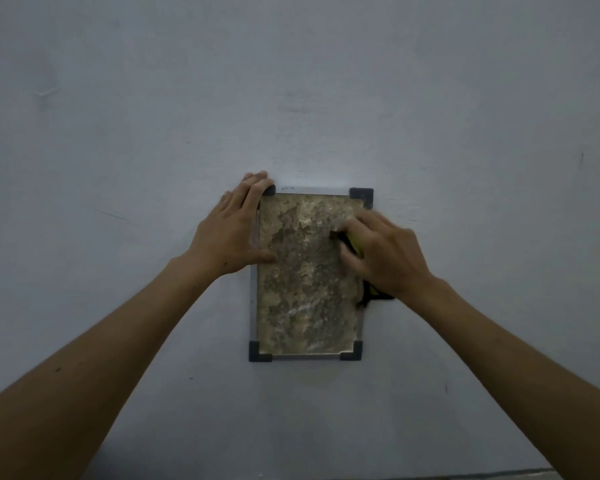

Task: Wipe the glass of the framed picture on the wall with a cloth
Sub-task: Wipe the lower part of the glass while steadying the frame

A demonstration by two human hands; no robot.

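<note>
Wiping upper right of glass [305,282]: my right hand [383,252] clamped on yellow cloth [355,244]. Left hand [231,233], fingers straight, bracing picture frame [361,195] on wall [118,133]. Risk: hard stroke could shift frame; cloth's dark trailing strand could snag corner.

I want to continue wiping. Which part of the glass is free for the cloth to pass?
Free: the lower half of the glass, down to the two bottom corner pieces. Crowded: the top, between the left hand on the upper-left corner and the right hand holding the cloth.

No legible text, label, brand, number or sign appears on any surface in the head view.
</note>
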